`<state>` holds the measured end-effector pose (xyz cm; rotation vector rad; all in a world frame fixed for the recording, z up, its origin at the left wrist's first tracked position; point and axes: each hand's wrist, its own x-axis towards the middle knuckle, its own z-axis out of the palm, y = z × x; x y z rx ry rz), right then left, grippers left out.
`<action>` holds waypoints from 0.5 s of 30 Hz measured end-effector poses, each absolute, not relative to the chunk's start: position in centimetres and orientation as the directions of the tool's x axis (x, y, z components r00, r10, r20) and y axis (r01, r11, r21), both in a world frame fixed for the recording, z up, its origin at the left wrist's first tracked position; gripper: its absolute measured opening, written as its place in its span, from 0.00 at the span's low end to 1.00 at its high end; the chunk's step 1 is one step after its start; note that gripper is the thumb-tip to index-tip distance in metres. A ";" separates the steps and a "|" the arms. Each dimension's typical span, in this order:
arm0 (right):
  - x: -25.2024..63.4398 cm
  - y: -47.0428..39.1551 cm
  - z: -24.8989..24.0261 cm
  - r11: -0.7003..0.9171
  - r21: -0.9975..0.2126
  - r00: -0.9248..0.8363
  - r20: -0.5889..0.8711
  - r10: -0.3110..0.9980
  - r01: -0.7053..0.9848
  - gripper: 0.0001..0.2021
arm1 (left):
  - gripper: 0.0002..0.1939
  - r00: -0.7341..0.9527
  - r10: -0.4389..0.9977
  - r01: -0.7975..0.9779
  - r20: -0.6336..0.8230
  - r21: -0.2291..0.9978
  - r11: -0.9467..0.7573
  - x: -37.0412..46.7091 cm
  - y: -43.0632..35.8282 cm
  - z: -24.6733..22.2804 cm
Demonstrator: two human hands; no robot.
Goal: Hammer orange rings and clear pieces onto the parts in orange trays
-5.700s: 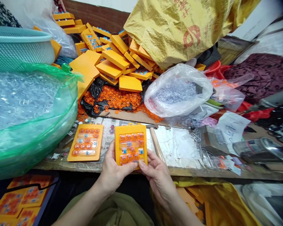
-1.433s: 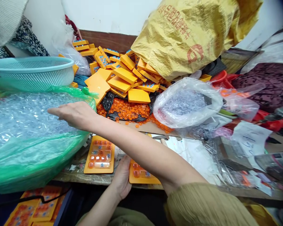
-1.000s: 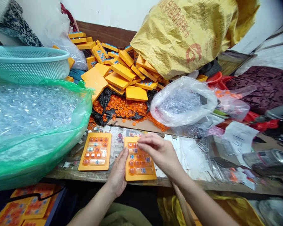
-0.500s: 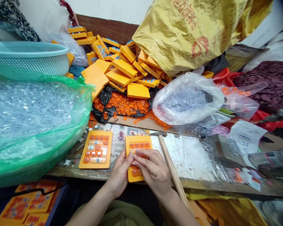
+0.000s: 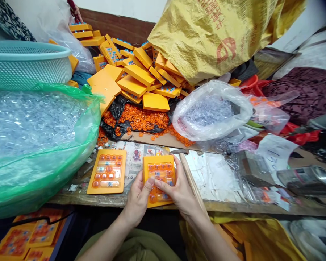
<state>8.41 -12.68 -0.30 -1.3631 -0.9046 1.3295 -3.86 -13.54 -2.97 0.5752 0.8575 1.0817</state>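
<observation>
Between my hands is a yellow-orange plastic panel point(image 5: 159, 162) set with rows of clear and orange button caps. My left hand point(image 5: 137, 197) grips its left edge, thumb lying on the front over the caps. On the right edge, my right hand point(image 5: 182, 188) wraps around it with the thumb pressed on the lower caps. The fingers behind the panel are hidden. To the left, a second panel point(image 5: 120, 177) with similar caps lies flat on the workbench point(image 5: 78, 199). A hammer point(image 5: 191, 177) with a wooden handle rests just right of my right hand.
Yellow panels point(image 5: 137, 85) are heaped at the back, above a black bag of orange rings point(image 5: 141, 117). A green bag point(image 5: 43, 170) of clear caps fills the left side. A white bag point(image 5: 212, 134) of clear pieces stands right, near a glass bottle point(image 5: 301, 179).
My right hand has moved from over the panel's front to its right edge, its thumb now on the caps. More of the rows show. The view has shifted slightly.
</observation>
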 end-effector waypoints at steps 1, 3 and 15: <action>8.3 -12.8 -0.2 -0.212 -0.968 0.148 -0.231 0.962 -0.132 0.52 | 0.20 0.214 0.933 -0.510 -0.287 0.782 0.358 -3.8 -13.6 -3.0; 7.9 -13.0 0.3 -0.201 -0.968 0.175 -0.226 0.958 -0.150 0.53 | 0.23 0.239 0.935 -0.515 -0.262 0.782 0.351 -4.0 -13.8 -2.7; -4.3 -9.5 -1.5 -0.108 -0.974 0.220 -0.063 0.974 0.201 0.41 | 0.34 -0.223 0.970 0.554 0.093 0.831 0.048 -15.5 -10.7 -0.2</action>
